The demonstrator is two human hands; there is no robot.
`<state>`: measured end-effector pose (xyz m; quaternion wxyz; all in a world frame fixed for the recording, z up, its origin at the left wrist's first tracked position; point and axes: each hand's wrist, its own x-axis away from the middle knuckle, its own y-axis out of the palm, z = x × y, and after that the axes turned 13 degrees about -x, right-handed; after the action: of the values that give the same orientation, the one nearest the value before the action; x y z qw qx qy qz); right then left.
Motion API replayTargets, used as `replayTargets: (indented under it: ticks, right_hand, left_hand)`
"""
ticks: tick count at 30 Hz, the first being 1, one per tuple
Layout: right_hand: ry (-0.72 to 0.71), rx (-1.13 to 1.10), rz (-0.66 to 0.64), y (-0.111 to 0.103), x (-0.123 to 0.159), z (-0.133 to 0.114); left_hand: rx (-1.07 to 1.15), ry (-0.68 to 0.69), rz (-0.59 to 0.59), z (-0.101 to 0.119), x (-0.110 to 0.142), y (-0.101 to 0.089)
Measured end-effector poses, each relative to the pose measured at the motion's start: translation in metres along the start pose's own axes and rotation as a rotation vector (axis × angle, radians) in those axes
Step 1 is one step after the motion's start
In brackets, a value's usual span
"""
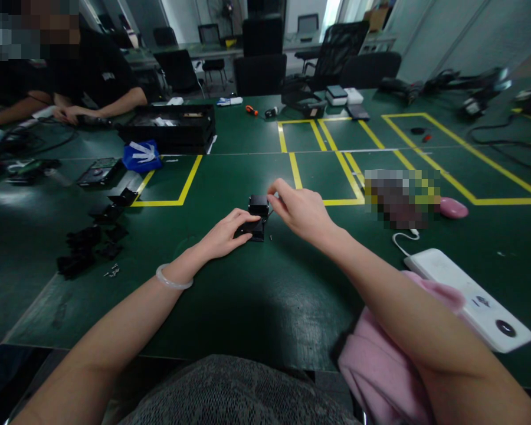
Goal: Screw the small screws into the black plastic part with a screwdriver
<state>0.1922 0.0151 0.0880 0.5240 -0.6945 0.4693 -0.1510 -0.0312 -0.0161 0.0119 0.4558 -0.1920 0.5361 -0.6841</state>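
Forearms [135, 310] convergent, hands [225, 234] at black part [258, 205]

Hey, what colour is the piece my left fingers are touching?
The piece is black, seen best in the head view.

Your surface [230, 307] is dark green with yellow lines [191, 180]; the part [259, 204] is black, your bracelet [173, 284] whitish, your clothing [230, 392] mottled grey.

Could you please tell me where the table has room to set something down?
The table is bare between the left forearm and right forearm, nearer than the small screw beside the black part. There is also room between the left hand and the black pieces. Those pieces, the loose screws and the black box make the left side crowded.
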Motion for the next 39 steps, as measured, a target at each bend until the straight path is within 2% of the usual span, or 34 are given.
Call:
replayTargets:
  ticks: [27, 33, 39]
  right_hand:
    - [-0.001, -0.034, 0.006, 0.0008, -0.0006, 0.0009]
    - [0.016, 0.021, -0.008, 0.0004, -0.0005, 0.0003]
    - [-0.009, -0.054, 0.020, 0.0014, 0.0001, 0.0011]
  left_hand:
    - [-0.020, -0.030, -0.003, 0.0030, -0.0002, -0.0004]
    - [-0.027, -0.037, -0.006, 0.0042, -0.0002, -0.0008]
    - [-0.037, -0.038, -0.009, 0.0045, -0.0006, -0.0011]
